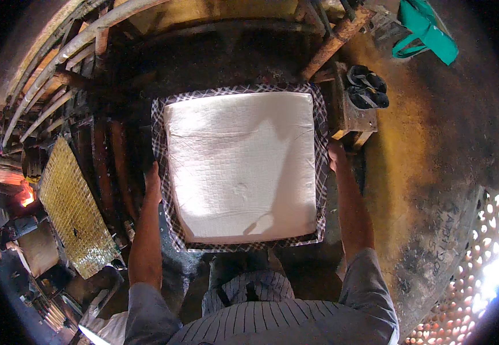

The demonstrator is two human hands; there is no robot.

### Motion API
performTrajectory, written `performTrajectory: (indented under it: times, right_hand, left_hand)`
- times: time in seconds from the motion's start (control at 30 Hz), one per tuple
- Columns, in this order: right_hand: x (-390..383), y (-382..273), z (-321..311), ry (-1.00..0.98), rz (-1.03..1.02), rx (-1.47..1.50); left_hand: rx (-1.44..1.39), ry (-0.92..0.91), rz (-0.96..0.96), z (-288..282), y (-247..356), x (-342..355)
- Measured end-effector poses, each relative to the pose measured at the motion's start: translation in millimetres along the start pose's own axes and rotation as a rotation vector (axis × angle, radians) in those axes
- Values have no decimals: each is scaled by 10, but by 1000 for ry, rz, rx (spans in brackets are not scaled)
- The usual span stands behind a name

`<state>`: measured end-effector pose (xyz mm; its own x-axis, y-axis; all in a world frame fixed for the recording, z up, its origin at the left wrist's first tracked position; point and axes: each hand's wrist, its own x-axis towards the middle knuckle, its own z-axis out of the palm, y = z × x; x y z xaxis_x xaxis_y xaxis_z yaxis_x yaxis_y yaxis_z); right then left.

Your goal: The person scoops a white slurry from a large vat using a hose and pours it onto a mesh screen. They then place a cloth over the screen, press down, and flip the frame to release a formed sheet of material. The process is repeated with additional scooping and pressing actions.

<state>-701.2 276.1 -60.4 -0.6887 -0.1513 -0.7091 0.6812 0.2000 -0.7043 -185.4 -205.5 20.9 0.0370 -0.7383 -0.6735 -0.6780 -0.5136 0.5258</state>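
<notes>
We hold a big square white slab point(241, 167) in front of our belly, with dark checked cloth point(320, 129) around its edge. Our left hand point(153, 183) grips the cloth's left side and our right hand point(334, 156) grips its right, though most fingers hide. We see black sandals point(366, 99) on a wooden stool point(360, 119), and a yellow woven mat point(77, 210) near a fire point(27, 195).

One head-worn fisheye, left of the pair, looking down over the wearer's striped shirt point(243, 319). Close range: white square pad point(241, 167) fills mid-frame, surroundings wrap the sides. Field is very wide; poles point(59, 57) bow at upper left, corners go black.
</notes>
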Motion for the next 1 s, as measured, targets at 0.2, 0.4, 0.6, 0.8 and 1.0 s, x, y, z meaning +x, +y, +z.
performTrajectory:
  times: [0.2, 0.4, 0.6, 0.8, 1.0]
  right_hand:
    - [-841, -769, 467, -266, -6, -338]
    - [-436, -1132, -82, -270, -507, 220]
    - [-833, 367, 7, 45, 49, -210]
    - [-1607, 1812, -1041, 56, 458, -172]
    - [-1922, 1645, -1154, 142, 260, -630]
  left_hand:
    - [477, 152, 267, -246, -400, 327]
    - [763, 374, 461, -313, 305, -149]
    - [-359, 80, 331, -717, -136, -61]
    - [187, -94, 69, -402, -1605, -1144]
    - [172, -51, 34, -842, -2290, -1068]
